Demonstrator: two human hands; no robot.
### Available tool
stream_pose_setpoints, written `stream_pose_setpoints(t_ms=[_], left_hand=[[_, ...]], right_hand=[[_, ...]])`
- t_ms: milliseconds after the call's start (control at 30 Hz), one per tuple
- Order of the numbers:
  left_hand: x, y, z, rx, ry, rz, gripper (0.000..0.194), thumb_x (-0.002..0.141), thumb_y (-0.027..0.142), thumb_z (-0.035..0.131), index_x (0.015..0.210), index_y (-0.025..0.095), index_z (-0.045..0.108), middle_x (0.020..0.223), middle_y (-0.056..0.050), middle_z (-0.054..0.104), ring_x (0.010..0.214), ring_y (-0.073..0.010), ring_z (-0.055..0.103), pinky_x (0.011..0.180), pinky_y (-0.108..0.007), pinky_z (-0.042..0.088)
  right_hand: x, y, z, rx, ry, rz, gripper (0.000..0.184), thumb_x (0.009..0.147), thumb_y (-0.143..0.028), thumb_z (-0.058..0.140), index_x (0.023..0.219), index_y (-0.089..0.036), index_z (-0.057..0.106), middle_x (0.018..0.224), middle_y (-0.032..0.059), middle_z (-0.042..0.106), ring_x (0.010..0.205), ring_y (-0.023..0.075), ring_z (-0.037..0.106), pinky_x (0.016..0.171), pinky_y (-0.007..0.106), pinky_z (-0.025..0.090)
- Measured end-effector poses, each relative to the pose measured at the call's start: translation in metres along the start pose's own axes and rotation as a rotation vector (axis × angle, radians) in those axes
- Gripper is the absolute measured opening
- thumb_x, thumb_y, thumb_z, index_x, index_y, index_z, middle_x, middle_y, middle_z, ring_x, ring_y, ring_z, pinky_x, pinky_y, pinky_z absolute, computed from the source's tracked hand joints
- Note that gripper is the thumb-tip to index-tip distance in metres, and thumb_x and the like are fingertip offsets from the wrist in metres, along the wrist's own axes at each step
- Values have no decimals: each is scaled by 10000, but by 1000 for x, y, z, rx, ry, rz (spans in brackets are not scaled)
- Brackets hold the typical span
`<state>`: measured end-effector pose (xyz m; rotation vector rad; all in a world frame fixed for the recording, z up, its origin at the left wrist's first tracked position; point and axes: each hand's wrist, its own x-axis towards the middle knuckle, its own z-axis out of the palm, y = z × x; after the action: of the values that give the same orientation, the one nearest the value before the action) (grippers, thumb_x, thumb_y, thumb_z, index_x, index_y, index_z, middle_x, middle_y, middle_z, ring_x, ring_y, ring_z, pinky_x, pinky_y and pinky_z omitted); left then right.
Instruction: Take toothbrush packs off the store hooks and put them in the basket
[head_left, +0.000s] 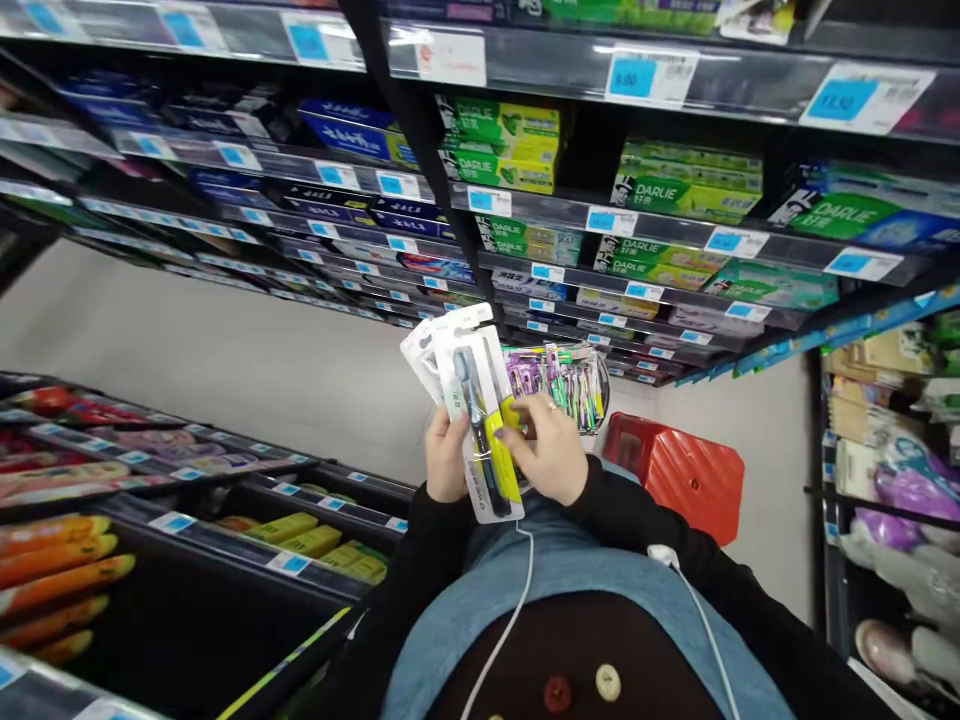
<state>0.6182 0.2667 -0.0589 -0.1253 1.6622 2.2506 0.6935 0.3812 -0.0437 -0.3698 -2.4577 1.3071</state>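
Packaged toothbrushes [472, 420] are held up in front of my body, with at least one more white pack [420, 350] fanned out behind the front one. The front pack has a dark toothbrush under clear plastic and a yellow strip down its right side. My left hand [448, 455] is closed on the left edge, its thumb on the front. At the right edge my right hand [551, 450] pinches the yellow strip between thumb and fingers; a ring shows on it. Just beyond that hand sits a container of many colourful toothbrushes [562, 375], partly hidden by the packs and my hand.
Shelves of green and yellow toothpaste boxes [502, 150] and blue boxes [360, 130] rise ahead. A red plastic stool [694, 480] stands on the grey floor [300, 365] to the right. More shelves flank both sides, and a white cable [517, 610] hangs down my front.
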Motion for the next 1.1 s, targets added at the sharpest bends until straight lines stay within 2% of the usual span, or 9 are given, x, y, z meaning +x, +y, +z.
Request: stream_pose_setpoints(t_ms=[167,267,367,467,567,667,733,900,1100], left_hand=[[4,-10,4,123,44,-87,438,576,469,806,891,177,717,808,-20,716,708,-155,643,672,-239,515],[5,-20,2,217,49,-123,413,624,455,780,919,173,716,815,-19,714,701,-149,630,652,-229,498],[9,-34,-1,238,43,-44,403,699,484,712,948,167,714,914,-49,718,875,-197,641,794,-267,492],[19,-44,-6,202,99,-14,404,741,495,660,989,179,705,1025,-72,701,1000,-225,619,887,-313,470],[35,-43,-18,237,239,-49,376,621,327,784,967,206,703,1006,-37,689,921,-185,624,810,-267,489],[51,-34,-39,227,329,-77,428,532,225,822,941,213,697,948,-11,676,813,-148,622,737,-242,502],[62,-26,-55,203,351,-110,448,527,229,823,954,214,687,899,-5,669,736,-131,613,695,-246,514],[90,-11,-94,231,341,-163,490,526,240,827,991,209,677,896,-8,666,719,-119,606,676,-229,517],[124,-2,-136,347,222,-269,463,537,257,826,978,207,696,988,-28,681,769,-139,626,683,-230,520]], right_hand=[[-1,14,8,125,-136,159,128,877,-310,506,816,-203,539,718,-13,545,665,139,538,656,243,408],[-3,30,15,282,-131,286,184,862,-295,497,704,-201,498,709,-23,493,642,124,502,643,236,394],[-6,42,22,397,-77,376,209,861,-311,465,686,-197,474,712,-21,470,654,126,489,641,239,388],[-7,51,25,528,17,494,222,872,-368,447,727,-200,464,671,-34,484,619,122,479,605,232,381],[-3,74,21,540,240,579,233,862,-408,464,781,-191,491,687,-27,528,629,124,495,616,233,400],[1,120,17,386,471,617,269,853,-440,474,845,-175,517,773,9,576,689,139,527,659,253,427],[2,160,21,222,472,646,305,855,-448,460,925,-158,526,860,51,612,767,161,561,713,276,443],[2,246,78,-151,75,855,252,878,-284,415,1050,-141,532,953,106,665,854,191,610,780,294,450],[26,295,181,-259,-117,1004,214,883,-212,448,1032,-177,598,904,101,683,868,215,631,803,299,435]])
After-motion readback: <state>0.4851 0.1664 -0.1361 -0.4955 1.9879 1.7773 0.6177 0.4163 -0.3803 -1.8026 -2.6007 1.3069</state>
